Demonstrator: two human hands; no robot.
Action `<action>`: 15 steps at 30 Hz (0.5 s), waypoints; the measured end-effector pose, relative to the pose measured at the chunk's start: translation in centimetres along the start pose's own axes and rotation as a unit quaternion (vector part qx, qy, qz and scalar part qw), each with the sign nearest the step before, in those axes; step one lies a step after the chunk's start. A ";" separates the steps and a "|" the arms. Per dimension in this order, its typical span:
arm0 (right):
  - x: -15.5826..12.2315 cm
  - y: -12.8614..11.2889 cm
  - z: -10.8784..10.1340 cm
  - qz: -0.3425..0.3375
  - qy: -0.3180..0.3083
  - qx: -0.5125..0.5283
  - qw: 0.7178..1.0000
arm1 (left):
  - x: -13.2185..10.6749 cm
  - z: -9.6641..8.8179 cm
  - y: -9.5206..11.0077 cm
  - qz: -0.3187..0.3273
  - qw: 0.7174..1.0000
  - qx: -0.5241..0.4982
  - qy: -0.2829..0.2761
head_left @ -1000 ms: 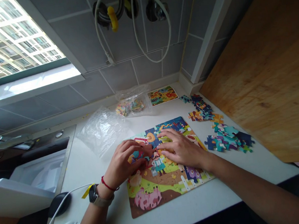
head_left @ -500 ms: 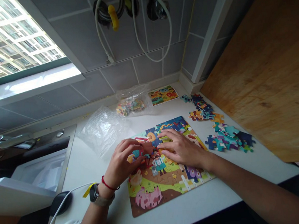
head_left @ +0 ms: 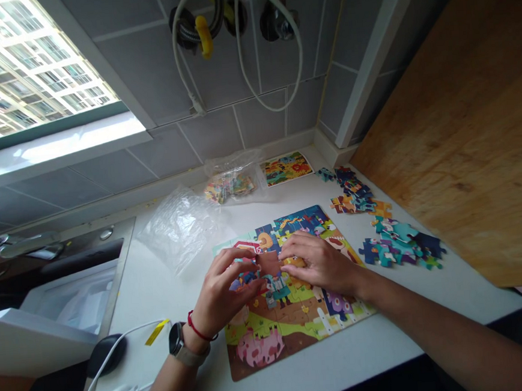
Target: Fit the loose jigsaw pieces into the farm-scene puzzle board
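Note:
A colourful jigsaw puzzle lies in its brown tray on the white counter, with most of its picture showing. Both my hands hover over its upper middle. My left hand pinches a puzzle piece that shows its brown back, lifted a little off the picture. My right hand has its fingertips curled onto the same piece from the right. Loose puzzle pieces lie to the right of the tray, and several more pieces sit further back.
A crumpled clear plastic bag lies left of the puzzle; a second bag with pieces and a picture card sit by the tiled wall. A sink is at left, a wooden board at right, a white cable near.
My left hand has lifted a piece out of the puzzle and turned its brown back up. My right hand's flat fingers have curled in to meet it. The view shifted slightly.

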State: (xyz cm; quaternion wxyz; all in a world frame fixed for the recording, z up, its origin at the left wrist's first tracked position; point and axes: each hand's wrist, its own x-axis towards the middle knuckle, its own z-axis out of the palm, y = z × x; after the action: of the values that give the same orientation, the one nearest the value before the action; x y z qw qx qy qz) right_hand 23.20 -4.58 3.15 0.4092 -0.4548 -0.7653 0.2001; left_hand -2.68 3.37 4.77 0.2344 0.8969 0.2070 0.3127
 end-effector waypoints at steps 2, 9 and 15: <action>0.0 0.0 0.0 -0.007 0.006 -0.003 1.000 | 0.1 0.1 0.0 -0.004 1.000 -0.010 -0.002; 0.1 -0.1 -0.4 0.013 -0.008 -0.022 1.000 | -0.3 0.5 -0.4 -0.010 0.999 -0.020 -0.023; 0.0 0.4 -0.5 0.036 0.005 -0.032 0.999 | -0.4 0.2 -1.2 -0.033 0.999 0.031 -0.010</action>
State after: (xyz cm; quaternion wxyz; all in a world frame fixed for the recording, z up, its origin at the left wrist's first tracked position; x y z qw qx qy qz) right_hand 23.86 -4.37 3.18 0.3903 -0.4961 -0.7525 0.1880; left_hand -3.18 4.09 3.77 0.2183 0.8995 0.2437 0.2897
